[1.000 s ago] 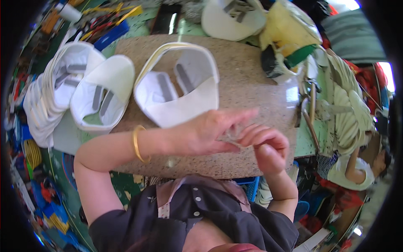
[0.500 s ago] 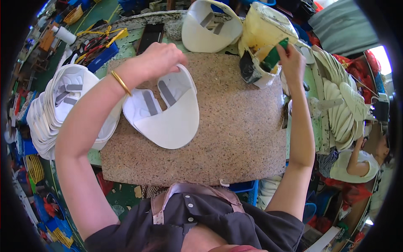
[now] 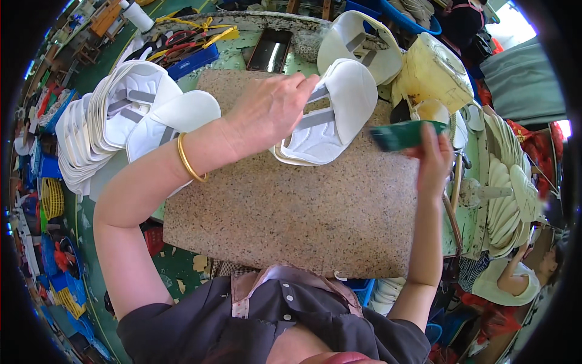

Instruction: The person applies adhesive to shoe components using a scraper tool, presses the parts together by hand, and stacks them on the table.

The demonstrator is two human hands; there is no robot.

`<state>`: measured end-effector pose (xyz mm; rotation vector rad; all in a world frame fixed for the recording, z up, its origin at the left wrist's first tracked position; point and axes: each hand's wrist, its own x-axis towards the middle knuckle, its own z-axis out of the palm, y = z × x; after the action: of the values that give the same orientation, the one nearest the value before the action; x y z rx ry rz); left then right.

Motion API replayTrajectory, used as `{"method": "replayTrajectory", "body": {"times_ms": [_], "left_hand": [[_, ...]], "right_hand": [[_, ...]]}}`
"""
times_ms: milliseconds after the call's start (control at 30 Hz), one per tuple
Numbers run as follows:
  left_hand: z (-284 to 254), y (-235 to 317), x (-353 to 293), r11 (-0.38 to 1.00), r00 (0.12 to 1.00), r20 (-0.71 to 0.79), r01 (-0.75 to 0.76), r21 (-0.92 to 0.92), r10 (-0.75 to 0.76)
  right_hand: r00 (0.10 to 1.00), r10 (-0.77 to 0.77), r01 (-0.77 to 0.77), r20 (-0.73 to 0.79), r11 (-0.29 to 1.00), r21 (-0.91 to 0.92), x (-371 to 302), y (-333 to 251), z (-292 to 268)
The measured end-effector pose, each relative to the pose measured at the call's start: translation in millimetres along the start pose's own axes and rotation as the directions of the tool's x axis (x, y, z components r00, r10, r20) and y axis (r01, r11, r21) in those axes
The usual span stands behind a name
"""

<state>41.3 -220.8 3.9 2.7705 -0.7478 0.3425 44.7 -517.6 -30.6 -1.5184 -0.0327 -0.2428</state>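
Now the left hand (image 3: pixel 273 109) pinches the edge of the white piece (image 3: pixel 353 97), tilted over the far part of the tabletop (image 3: pixel 291 218), and the right hand (image 3: pixel 435 164) grips the green scraper (image 3: pixel 397 136), motion-blurred just beside it! One slack pinch could let the piece twist, and a hasty swipe this close might nick or smudge that pale face.

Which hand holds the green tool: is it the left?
No, the right hand holds the green tool; the left hand grips a white piece.
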Motion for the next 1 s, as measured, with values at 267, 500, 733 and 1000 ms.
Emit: {"method": "replayTrajectory", "body": {"times_ms": [267,500,733,1000], "left_hand": [[15.9,-7.6,10.4,0.996,0.995,-0.056,-0.083,-0.030,0.082],[19.6,-7.7,13.9,0.993,1.000,-0.020,-0.001,-0.119,-0.001],[22.3,-8.6,13.7,0.988,0.999,-0.049,-0.022,-0.155,0.015],[10.2,-0.9,82.3,0.959,0.913,0.395,0.197,-0.203,-0.104]], "right_hand": [[0.909,-0.391,0.391,0.143,0.684,-0.616,-1.7,40.6,67.4],[0.810,-0.453,0.586,0.373,0.593,-0.552,-12.3,49.7,89.2],[0.837,-0.120,0.416,0.534,0.774,-0.478,-10.6,23.2,80.4],[0.906,-0.320,0.416,0.277,0.794,-0.444,-21.6,29.6,40.9]]}}
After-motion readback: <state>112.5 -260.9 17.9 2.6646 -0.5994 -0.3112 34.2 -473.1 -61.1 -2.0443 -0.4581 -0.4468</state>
